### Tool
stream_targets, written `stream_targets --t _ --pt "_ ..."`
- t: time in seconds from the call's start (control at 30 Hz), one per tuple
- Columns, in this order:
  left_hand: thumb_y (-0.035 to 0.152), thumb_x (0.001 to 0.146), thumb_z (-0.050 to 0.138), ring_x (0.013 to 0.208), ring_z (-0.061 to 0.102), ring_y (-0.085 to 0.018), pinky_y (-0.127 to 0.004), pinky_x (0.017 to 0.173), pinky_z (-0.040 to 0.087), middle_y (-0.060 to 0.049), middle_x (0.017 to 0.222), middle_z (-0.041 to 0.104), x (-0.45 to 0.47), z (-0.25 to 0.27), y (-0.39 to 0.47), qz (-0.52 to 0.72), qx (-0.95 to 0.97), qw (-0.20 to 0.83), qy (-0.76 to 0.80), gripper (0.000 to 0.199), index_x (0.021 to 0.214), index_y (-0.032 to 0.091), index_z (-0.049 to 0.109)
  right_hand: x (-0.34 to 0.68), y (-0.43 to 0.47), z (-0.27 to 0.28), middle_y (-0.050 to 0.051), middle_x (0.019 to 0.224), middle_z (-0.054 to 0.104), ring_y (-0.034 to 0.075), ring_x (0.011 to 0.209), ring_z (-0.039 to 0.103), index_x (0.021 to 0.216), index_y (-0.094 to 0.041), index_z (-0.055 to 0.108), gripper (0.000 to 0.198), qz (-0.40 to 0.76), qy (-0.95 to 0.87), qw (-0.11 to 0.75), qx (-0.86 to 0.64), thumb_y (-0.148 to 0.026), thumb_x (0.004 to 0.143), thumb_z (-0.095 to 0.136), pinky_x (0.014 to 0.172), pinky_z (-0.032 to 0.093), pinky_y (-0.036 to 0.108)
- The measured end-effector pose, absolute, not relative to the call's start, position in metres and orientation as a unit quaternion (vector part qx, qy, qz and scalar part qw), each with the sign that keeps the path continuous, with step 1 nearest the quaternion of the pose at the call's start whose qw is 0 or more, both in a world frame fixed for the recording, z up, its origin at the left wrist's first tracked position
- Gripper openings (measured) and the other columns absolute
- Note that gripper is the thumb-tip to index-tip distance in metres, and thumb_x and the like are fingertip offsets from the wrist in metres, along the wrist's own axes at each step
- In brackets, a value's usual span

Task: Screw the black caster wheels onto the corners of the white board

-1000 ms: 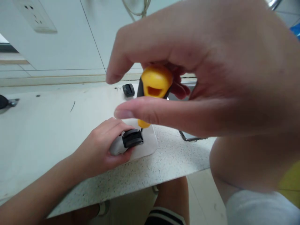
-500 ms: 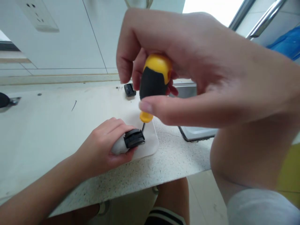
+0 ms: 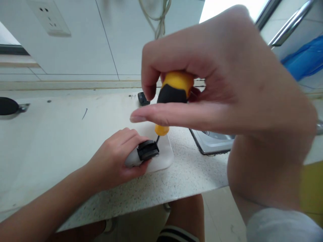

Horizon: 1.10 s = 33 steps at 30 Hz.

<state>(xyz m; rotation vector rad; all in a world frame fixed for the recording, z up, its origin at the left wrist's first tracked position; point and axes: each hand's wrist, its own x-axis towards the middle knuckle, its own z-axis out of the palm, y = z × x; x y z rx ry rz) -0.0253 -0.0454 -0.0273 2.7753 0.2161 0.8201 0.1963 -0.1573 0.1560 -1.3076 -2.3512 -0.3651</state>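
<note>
My left hand (image 3: 126, 154) is closed around a light grey handheld piece with a black end (image 3: 147, 150), holding it down on a white mat (image 3: 165, 158). What the grey piece belongs to cannot be made out. Above it, my right hand (image 3: 202, 90) grips a stubby yellow-and-black screwdriver (image 3: 174, 92), with the thumb laid across the handle. The screwdriver stands slightly tilted, and its thin shaft runs down to the right edge of the black end. Where the tip sits is hidden.
Behind my hands lies a small black part (image 3: 143, 98). A round black object with a metal tab (image 3: 8, 106) rests at far left. To the right is a steel sink (image 3: 214, 144). A cable (image 3: 160, 25) hangs on the wall, near a socket (image 3: 49, 18).
My right hand has turned around the screwdriver handle, its wrist higher and the thumb swung left across it. The whole view has shifted slightly. My left hand keeps its hold.
</note>
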Motion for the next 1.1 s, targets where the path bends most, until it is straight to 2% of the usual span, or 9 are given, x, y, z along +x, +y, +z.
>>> stream_targets --t 0.07,0.17,0.33,0.43,0.53,0.67,0.83,1.0,1.1 --pt "0.036 0.098 0.071 0.099 0.074 -0.029 -0.045 0.087 0.060 -0.007 0.109 0.079 -0.0251 -0.0278 -0.0453 0.283 0.949 0.119 0.076 0.024 0.120 0.025 0.070 0.1980 -0.1567 0.1557 -0.002 0.099 0.073 0.019 0.097 0.071 0.099 -0.022 0.070 0.042 -0.094 -0.852 0.189 -0.480 -0.056 0.112 0.049 0.094 0.065 0.035" --pt "0.038 0.099 0.072 0.097 0.075 -0.029 -0.044 0.082 0.059 -0.008 0.109 0.080 -0.0246 -0.0277 -0.0452 0.288 0.948 0.117 0.072 0.026 0.122 0.026 0.071 0.1981 -0.1580 0.1553 -0.003 0.114 0.073 0.017 0.099 0.071 0.112 -0.022 0.072 0.056 -0.023 -0.879 0.211 -0.427 -0.057 0.114 0.029 0.089 0.063 0.033" --pt "0.034 0.098 0.070 0.098 0.074 -0.029 -0.044 0.084 0.058 -0.008 0.105 0.078 -0.0240 -0.0261 -0.0457 0.282 0.949 0.122 0.072 0.023 0.119 0.024 0.070 0.1947 -0.1567 0.1535 -0.003 0.088 0.067 0.015 0.092 0.072 0.091 -0.022 0.072 0.061 -0.141 -0.852 0.203 -0.462 -0.048 0.116 0.024 0.096 0.063 0.034" --pt "0.034 0.098 0.071 0.096 0.074 -0.029 -0.044 0.083 0.058 -0.008 0.105 0.079 -0.0247 -0.0260 -0.0455 0.286 0.948 0.124 0.069 0.023 0.118 0.024 0.072 0.1974 -0.1541 0.1562 0.001 0.106 0.071 0.016 0.102 0.071 0.104 -0.020 0.071 0.050 -0.048 -0.877 0.205 -0.432 -0.048 0.117 0.031 0.092 0.064 0.032" --pt "0.035 0.097 0.072 0.097 0.075 -0.030 -0.044 0.082 0.058 -0.008 0.107 0.079 -0.0253 -0.0260 -0.0454 0.281 0.948 0.126 0.075 0.026 0.121 0.026 0.073 0.2003 -0.1524 0.1589 0.001 0.113 0.068 0.017 0.108 0.072 0.108 -0.018 0.070 0.067 0.038 -0.888 0.229 -0.398 -0.054 0.115 0.014 0.090 0.063 0.030" --pt "0.035 0.097 0.072 0.100 0.075 -0.031 -0.044 0.085 0.059 -0.007 0.108 0.079 -0.0254 -0.0266 -0.0454 0.283 0.948 0.126 0.075 0.025 0.121 0.026 0.071 0.1969 -0.1530 0.1552 -0.001 0.092 0.069 0.018 0.095 0.073 0.088 -0.023 0.072 0.065 -0.094 -0.852 0.212 -0.470 -0.056 0.114 0.022 0.091 0.064 0.033" --pt "0.033 0.100 0.071 0.098 0.074 -0.030 -0.044 0.082 0.057 -0.008 0.109 0.078 -0.0253 -0.0275 -0.0454 0.294 0.947 0.116 0.061 0.026 0.124 0.025 0.069 0.1907 -0.1575 0.1526 0.004 0.115 0.063 0.015 0.105 0.069 0.115 -0.014 0.072 0.076 -0.018 -0.888 0.235 -0.395 -0.044 0.110 0.003 0.084 0.061 0.030" --pt "0.032 0.099 0.072 0.095 0.070 -0.028 -0.045 0.081 0.056 -0.007 0.105 0.074 -0.0250 -0.0290 -0.0451 0.282 0.949 0.129 0.057 0.028 0.126 0.024 0.067 0.1956 -0.1543 0.1504 -0.001 0.105 0.066 0.020 0.103 0.072 0.111 -0.021 0.067 0.032 -0.135 -0.842 0.193 -0.486 -0.040 0.112 0.041 0.103 0.064 0.040" --pt "0.033 0.099 0.072 0.096 0.071 -0.029 -0.045 0.081 0.056 -0.007 0.105 0.075 -0.0244 -0.0299 -0.0441 0.295 0.946 0.123 0.049 0.027 0.124 0.024 0.067 0.1993 -0.1559 0.1490 0.002 0.128 0.066 0.021 0.117 0.072 0.126 -0.021 0.064 0.036 -0.096 -0.867 0.199 -0.446 -0.040 0.114 0.036 0.101 0.064 0.036"
